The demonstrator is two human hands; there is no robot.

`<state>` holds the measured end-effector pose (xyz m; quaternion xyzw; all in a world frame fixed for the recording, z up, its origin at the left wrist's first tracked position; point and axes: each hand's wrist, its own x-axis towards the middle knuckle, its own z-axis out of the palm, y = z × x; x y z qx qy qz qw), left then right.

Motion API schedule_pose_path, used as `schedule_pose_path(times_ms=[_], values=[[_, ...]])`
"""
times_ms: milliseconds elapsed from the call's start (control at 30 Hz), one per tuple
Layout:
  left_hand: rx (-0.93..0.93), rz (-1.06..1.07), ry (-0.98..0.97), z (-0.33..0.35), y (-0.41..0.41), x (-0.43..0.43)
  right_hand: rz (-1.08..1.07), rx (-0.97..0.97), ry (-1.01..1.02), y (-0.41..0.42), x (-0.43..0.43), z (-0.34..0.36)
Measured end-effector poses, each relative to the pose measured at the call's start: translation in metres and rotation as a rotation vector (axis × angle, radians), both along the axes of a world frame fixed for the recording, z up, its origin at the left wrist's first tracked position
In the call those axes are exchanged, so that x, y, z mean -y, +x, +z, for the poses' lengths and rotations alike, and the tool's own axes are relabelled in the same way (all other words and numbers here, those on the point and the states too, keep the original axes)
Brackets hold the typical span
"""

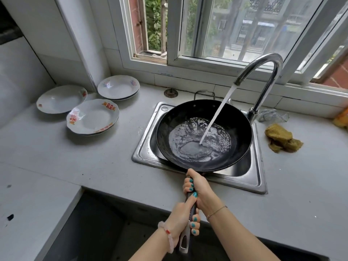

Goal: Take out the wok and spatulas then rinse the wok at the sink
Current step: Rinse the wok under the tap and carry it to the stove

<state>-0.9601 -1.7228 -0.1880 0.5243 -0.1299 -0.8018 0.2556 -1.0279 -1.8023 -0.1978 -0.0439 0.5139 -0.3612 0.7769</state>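
I hold the wok point(204, 135) over the sink point(258, 178), its black bowl covering most of the basin, with its long handle point(190, 219) pointing back toward me past the sink's near rim. Both my hands are clamped on that handle: my right hand point(198, 187) grips it just behind the wok's rim, and my left hand point(181, 221) grips it farther down, near the slotted metal end. The two hands sit one behind the other, touching at the thumb. The tap point(263, 80) rises from the sink's far right corner and arches over the wok, and a stream of water point(216, 113) slants down into the bowl, landing right of its centre; a shallow pool ripples across the bottom. Left of the sink, on the table point(75, 166), stand three lots of white plates point(92, 117), the nearest with red marks on its rim, at least two of them stacked. Right of the sink lies a crumpled yellow-brown cloth point(281, 138), and behind it, by the tap's base, a wad of metal scrubber point(271, 114). Behind the sink, against the wall under the window point(207, 31), lies a round drain plug point(170, 93).
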Motion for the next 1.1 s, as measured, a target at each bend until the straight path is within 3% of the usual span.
schedule_pose_path(times_ms=[133,533,1100], values=[[-0.002,-0.013,-0.014,-0.002,0.006,-0.008,0.012,-0.095,-0.053,0.006,-0.006,-0.004],[-0.100,0.041,-0.054,0.009,0.015,-0.003,0.007,-0.143,-0.045,0.015,0.001,0.014],[0.121,-0.018,-0.108,0.025,-0.004,0.001,-0.027,0.191,0.020,-0.004,0.000,0.013]])
